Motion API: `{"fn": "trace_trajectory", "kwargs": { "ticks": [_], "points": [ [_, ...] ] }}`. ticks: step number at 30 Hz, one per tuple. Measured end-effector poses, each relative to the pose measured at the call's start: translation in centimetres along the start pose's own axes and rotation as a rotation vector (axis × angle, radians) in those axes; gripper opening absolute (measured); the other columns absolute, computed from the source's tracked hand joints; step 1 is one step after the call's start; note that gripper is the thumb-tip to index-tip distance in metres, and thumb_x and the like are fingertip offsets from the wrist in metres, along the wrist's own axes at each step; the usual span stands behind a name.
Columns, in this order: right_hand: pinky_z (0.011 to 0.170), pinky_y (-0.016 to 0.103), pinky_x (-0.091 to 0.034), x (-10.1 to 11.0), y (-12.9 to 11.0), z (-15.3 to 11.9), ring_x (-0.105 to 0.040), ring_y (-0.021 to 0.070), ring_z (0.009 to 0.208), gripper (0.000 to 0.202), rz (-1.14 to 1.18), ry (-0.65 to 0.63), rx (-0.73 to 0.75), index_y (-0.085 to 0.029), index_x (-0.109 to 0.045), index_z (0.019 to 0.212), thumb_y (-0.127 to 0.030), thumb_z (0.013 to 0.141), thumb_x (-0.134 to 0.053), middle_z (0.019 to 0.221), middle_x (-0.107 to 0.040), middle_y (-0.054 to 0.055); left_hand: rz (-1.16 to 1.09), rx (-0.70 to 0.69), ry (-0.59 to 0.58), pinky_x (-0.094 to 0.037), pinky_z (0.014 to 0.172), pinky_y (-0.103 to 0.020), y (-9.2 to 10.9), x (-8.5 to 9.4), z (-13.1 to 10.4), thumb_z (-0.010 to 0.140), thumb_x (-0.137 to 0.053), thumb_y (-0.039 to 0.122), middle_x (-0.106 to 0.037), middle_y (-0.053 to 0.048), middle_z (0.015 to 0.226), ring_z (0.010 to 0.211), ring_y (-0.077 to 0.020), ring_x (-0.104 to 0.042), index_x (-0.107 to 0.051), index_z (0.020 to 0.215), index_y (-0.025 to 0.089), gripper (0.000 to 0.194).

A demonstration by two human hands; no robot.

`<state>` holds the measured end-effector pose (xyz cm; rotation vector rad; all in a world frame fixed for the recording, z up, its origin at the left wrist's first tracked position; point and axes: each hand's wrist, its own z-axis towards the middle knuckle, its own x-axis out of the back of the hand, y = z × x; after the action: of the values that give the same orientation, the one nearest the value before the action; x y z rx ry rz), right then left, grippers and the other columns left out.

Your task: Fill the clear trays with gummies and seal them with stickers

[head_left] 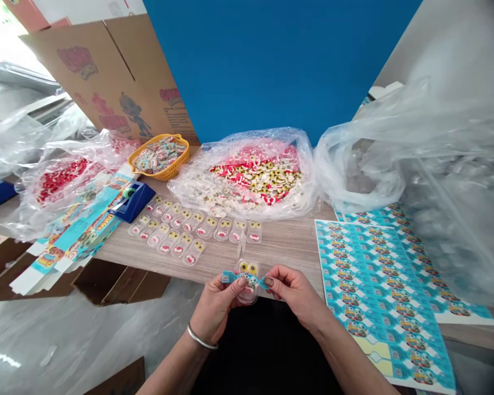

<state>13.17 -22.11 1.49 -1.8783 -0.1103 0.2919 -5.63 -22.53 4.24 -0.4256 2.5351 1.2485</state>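
Near the table's front edge, my left hand [219, 303] grips a small clear plastic pack [247, 267] with two yellow eye-shaped pieces showing in its upper part. A blue printed sticker [230, 277] lies across the middle of the pack, under my left thumb. The fingers of my right hand [293, 291] pinch the sticker's right end. Several similar open-looking packs [192, 251] with yellow eyes and red-and-white pieces lie in rows on the table beyond my hands. Sheets of blue stickers [366, 274] lie to the right.
Behind the rows lies an open plastic bag [267, 175] of loose pieces, with a yellow basket [177, 167] of packs beside it. A blue tape dispenser [136, 202], flat printed cards [82, 219] and a bag of red pieces [61, 178] are left. Clear bags [456, 219] cover the right side.
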Motion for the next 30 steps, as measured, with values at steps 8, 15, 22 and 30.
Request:
{"fn": "trace_trajectory", "kwargs": {
  "ticks": [8,15,22,30],
  "points": [
    [0.058,0.022,-0.039,-0.2,-1.3,-1.2,-0.051,0.0093,0.058,0.03,0.352,-0.064,0.127,-0.017,-0.06,0.075,-0.045,0.08,-0.072,0.065,-0.06,-0.003,-0.078,0.11,-0.362,-0.051,0.055,-0.022,0.5,-3.8,-0.6,0.073,-0.079,0.032,-0.069,-0.005,0.067,0.056,-0.011,-0.061,-0.072,0.081,0.013,0.022],
    [0.045,0.019,-0.03,-0.1,-1.4,-1.3,-0.042,0.0055,0.045,0.047,0.429,-0.151,0.026,-0.019,-0.053,0.076,-0.053,0.064,-0.082,0.058,-0.056,-0.006,-0.009,0.183,-0.48,-0.053,0.056,-0.025,0.1,-4.2,-1.0,0.073,-0.079,0.033,-0.068,-0.006,0.069,0.056,-0.0124,-0.063,-0.069,0.084,0.012,0.026],
    [0.056,0.023,-0.042,1.3,-1.4,-1.2,-0.055,0.0118,0.061,0.039,0.231,0.265,0.064,-0.018,-0.063,0.086,-0.056,0.076,-0.07,0.072,-0.065,0.0,0.014,-0.036,-0.147,-0.053,0.061,-0.027,-0.2,-5.1,1.0,0.066,-0.084,0.032,-0.072,-0.002,0.077,0.063,-0.0143,-0.066,-0.058,0.088,0.018,0.037],
    [0.071,0.028,-0.045,1.4,-1.8,-2.8,-0.056,0.018,0.076,0.03,-0.006,0.388,0.227,-0.019,-0.065,0.086,-0.049,0.084,-0.064,0.082,-0.066,0.004,0.215,-0.199,-0.151,-0.05,0.067,-0.026,-1.0,-6.2,1.7,0.071,-0.079,0.037,-0.07,-0.003,0.08,0.072,-0.014,-0.064,-0.065,0.088,0.016,0.031]
  ]
}}
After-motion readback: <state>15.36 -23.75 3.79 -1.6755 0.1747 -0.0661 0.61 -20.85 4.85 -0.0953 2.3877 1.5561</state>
